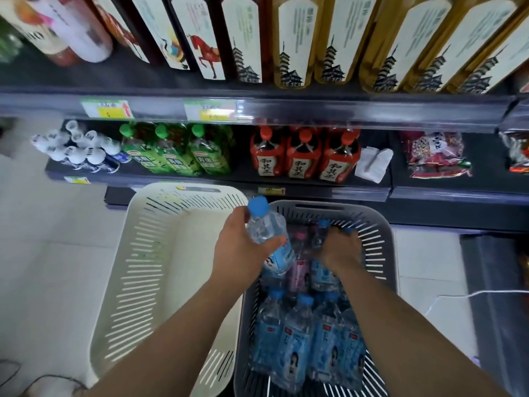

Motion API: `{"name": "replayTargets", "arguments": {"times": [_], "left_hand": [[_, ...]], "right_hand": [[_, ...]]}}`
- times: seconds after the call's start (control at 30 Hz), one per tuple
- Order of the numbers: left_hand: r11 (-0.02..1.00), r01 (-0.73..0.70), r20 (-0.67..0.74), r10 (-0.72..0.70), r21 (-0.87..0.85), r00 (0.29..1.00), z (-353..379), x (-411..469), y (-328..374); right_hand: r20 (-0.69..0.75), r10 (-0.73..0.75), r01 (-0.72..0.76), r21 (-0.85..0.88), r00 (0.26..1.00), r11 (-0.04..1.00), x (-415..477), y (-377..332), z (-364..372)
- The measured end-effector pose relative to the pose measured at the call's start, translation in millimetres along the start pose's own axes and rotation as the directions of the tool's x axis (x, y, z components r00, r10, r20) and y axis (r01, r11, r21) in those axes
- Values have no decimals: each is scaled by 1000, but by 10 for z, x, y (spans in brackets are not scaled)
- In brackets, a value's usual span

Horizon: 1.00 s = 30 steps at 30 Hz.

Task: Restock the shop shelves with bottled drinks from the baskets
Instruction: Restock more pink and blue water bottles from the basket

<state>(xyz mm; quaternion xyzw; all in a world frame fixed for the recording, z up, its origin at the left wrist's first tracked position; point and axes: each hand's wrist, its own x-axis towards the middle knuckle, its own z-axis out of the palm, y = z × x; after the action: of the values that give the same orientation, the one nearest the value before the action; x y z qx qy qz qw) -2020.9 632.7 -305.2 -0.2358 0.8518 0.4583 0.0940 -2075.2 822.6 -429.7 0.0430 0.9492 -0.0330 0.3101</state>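
Dark shop shelves (286,108) fill the upper half of the view, with tall tea bottles (289,41) on the upper tier and, on the lower tier, green-capped bottles (177,150), red-capped bottles (303,156) and white-capped bottles (77,147). On the pale floor below stand two slotted baskets side by side: a cream basket (137,253) on the left and a grey basket (375,224) on the right, the grey one packed with blue-capped water bottles (297,342).

The left hand (240,247) is closed around one water bottle (267,230), gripping its clear body just above the blue label; the blue cap points up toward the shelves and the bottle's lower end hangs over the grey basket's left side. The right hand (340,247) reaches down into the far end of the grey basket, fingers curled over the bottles lying there. Whether it has actually closed on one cannot be told, since the hand hides its own fingertips.
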Motion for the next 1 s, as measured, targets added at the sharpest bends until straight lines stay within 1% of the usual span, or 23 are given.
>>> {"name": "replayTargets", "arguments": {"times": [0.1,0.17,0.2,0.27,0.3,0.33,0.37,0.53,0.7,0.87,1.0], "left_hand": [[1000,6,-4,-6,-4,1000,-14,-38,27],[1000,10,-15,-10,-9,1000,-36,-77,81],[1000,14,-24,-15,-19,1000,-53,-100,115],[999,20,-39,-22,-43,999,-104,-153,193],[998,20,-46,-23,-54,999,-138,-181,235],[998,16,-51,-19,-65,998,-176,-211,279],[997,9,-58,-13,-76,998,-220,-243,329],[995,-70,-146,59,-76,988,-534,-464,678],[982,-169,-238,145,-83,960,-955,-698,1065],[963,-257,-342,216,-77,914,-1493,-883,1347],[944,-322,-416,264,-75,870,-1982,-1006,1413]], "right_hand": [[-24,2,1,144,1000,990,-77,41,-130],[-57,-3,19,289,998,957,-183,102,-240],[-65,0,26,397,998,918,-250,135,-296],[-49,-15,42,617,999,786,-395,191,-420],[-41,-25,46,696,999,717,-472,209,-499],[-41,-37,55,741,998,670,-554,225,-595],[-49,-52,71,755,997,652,-631,241,-694],[-140,-175,222,714,974,663,-1072,272,-1371],[-251,-306,395,634,918,666,-1557,128,-2166],[-330,-335,470,604,883,644,-1975,-143,-2716],[-416,-369,555,570,831,606,-2331,-488,-3003]]}}
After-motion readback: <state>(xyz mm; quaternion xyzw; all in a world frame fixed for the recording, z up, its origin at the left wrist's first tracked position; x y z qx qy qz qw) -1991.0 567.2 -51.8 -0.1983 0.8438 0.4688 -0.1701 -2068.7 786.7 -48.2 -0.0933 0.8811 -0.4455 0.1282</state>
